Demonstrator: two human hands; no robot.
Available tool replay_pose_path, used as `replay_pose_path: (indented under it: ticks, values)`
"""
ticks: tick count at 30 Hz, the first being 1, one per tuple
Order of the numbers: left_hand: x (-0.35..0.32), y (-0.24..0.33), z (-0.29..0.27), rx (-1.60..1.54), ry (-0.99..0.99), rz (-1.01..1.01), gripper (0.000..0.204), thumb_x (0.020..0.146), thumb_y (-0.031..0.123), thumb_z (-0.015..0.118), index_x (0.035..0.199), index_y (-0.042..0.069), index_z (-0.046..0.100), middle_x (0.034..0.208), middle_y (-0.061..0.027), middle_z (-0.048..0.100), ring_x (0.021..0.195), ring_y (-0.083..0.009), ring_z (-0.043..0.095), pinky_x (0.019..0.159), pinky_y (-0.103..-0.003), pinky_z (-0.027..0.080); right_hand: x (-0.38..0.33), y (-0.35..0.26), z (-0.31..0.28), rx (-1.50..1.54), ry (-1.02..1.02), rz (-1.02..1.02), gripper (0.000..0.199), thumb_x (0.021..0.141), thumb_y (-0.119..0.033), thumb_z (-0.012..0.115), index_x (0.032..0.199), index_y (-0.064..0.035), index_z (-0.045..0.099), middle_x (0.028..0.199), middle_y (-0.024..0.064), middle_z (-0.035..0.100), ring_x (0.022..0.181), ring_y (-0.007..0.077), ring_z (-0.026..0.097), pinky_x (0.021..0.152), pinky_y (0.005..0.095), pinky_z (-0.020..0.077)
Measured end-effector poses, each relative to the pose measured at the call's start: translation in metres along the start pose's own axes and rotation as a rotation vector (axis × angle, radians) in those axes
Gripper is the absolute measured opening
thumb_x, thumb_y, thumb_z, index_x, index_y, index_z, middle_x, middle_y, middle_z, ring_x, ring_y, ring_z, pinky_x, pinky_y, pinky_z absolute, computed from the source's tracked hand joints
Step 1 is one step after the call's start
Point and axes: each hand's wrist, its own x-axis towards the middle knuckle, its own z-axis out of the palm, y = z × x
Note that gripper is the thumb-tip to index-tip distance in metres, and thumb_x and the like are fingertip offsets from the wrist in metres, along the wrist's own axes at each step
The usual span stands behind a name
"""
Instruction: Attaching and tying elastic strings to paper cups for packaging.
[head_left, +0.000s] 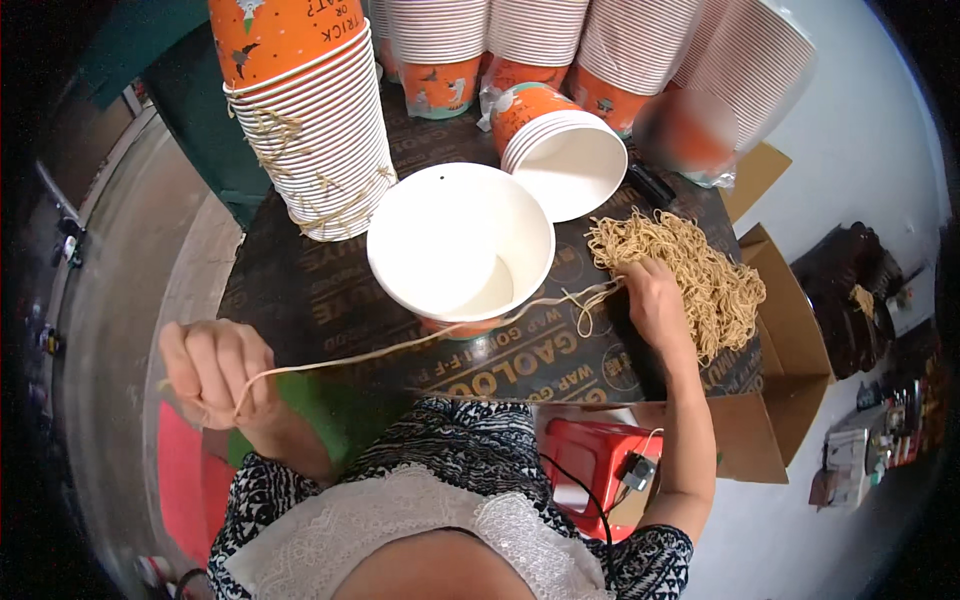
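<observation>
A tan cord (400, 346) runs between my two hands, passing in front of an open paper bucket (460, 240) with a white inside. My left hand (218, 370) is closed round one end of it, out past the table's front left edge. At the other end my right hand (650, 298) pinches the cord beside a heaped pile of tan cords (715, 280). A small loop of cord hangs just left of the right fingers. The fingertips of the right hand are partly hidden.
A tall nested stack of orange and white buckets (325, 130), with cords on its rims, stands at the left. Tipped buckets (570, 160) lie behind the open one. Bagged bucket stacks (540, 30) line the back. A cardboard box (790, 330) and red stool (600, 450) flank the table.
</observation>
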Motion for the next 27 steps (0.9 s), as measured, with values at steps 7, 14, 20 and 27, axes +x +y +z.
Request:
replay_pose_path:
  ticks: [7, 14, 20, 27]
  values:
    - [0.006, -0.044, 0.042, 0.794, -0.164, -0.711, 0.005, 0.083, -0.007, 0.067, 0.081, -0.003, 0.068, 0.071, -0.0064, 0.064, 0.057, -0.0092, 0.058, 0.049, -0.023, 0.042, -0.009, -0.067, -0.033, 0.058, 0.099, -0.049, 0.048, 0.08, -0.007, 0.072, 0.126, -0.0019, 0.058, 0.131, 0.0184, 0.056, 0.119, 0.0382, 0.052, 0.098, 0.0438, 0.0444]
    - [-0.016, -0.111, 0.071, 0.841, -0.148, -0.453, 0.011, 0.08, -0.007, 0.071, 0.087, 0.003, 0.071, 0.08, 0.0, 0.055, 0.065, -0.0051, 0.051, 0.056, -0.021, 0.037, -0.032, -0.179, -0.019, 1.836, 0.102, 0.27, 0.033, 0.102, -0.026, 0.051, 0.12, -0.0001, 0.045, 0.129, 0.0184, 0.051, 0.119, 0.0277, 0.055, 0.106, 0.0422, 0.0403]
    - [-0.03, -0.12, 0.077, 0.815, -0.133, -0.462, 0.017, 0.082, -0.009, 0.067, 0.094, 0.003, 0.068, 0.081, -0.0006, 0.055, 0.066, -0.0052, 0.048, 0.057, -0.02, 0.037, -0.05, -0.174, -0.024, 1.707, -0.013, 0.429, 0.027, 0.101, -0.025, 0.057, 0.113, -0.0012, 0.053, 0.099, 0.0047, 0.061, 0.085, 0.0096, 0.057, 0.075, 0.0239, 0.0452]
    - [-0.037, -0.119, 0.076, 0.72, 0.018, -0.505, 0.01, 0.084, -0.007, 0.066, 0.087, 0.002, 0.064, 0.081, -0.0009, 0.055, 0.064, -0.0053, 0.048, 0.055, -0.021, 0.036, -0.046, -0.178, -0.035, 1.417, 0.106, 0.31, 0.011, 0.093, 0.0, 0.066, 0.103, 0.0022, 0.066, 0.07, -0.0093, 0.05, 0.06, -0.0013, 0.037, 0.053, 0.0165, 0.0289]
